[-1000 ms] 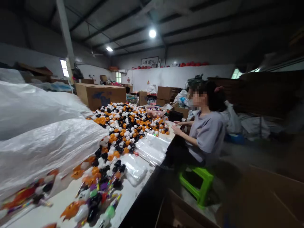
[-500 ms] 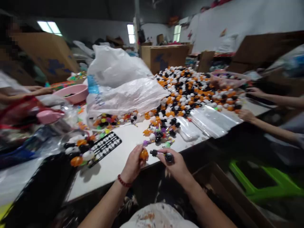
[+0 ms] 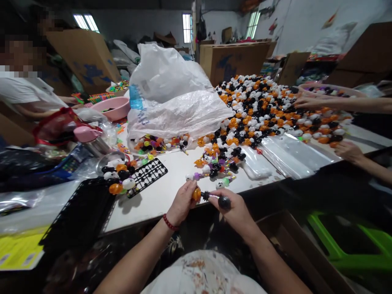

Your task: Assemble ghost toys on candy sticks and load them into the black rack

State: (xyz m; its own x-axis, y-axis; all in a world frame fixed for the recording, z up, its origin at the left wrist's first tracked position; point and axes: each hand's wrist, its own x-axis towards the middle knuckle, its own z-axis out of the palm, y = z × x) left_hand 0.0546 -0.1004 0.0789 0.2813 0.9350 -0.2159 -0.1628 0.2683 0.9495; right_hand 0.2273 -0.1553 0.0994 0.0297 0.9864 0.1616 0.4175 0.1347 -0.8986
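Between the fingers of my left hand (image 3: 182,201) is a small orange plastic piece, like a pumpkin head (image 3: 196,194). My right hand (image 3: 238,211) grips a short pen-like stick (image 3: 224,202) with a round black head and a black ribbed end. That ribbed end meets the orange head, though whether it is inside cannot be made out. Just beyond my hands lie several finished-looking sticks with coloured heads (image 3: 216,168). To the left, a black grid rack (image 3: 150,176) holds a cluster of orange, black and white heads (image 3: 124,175) at its near end.
A large heap of orange, black and white heads (image 3: 254,110) lies beyond, beside a white plastic sack (image 3: 174,98). Clear plastic bags (image 3: 294,155) lie at the right. Co-workers' hands (image 3: 349,152) reach in there. Black racks (image 3: 81,212) and a pink basin (image 3: 114,108) are left.
The ribbed end of the stick and the orange head, apart before, have come together. My view has shifted, so the table sits differently in the picture. At right, a co-worker's hand has moved onto the heap.
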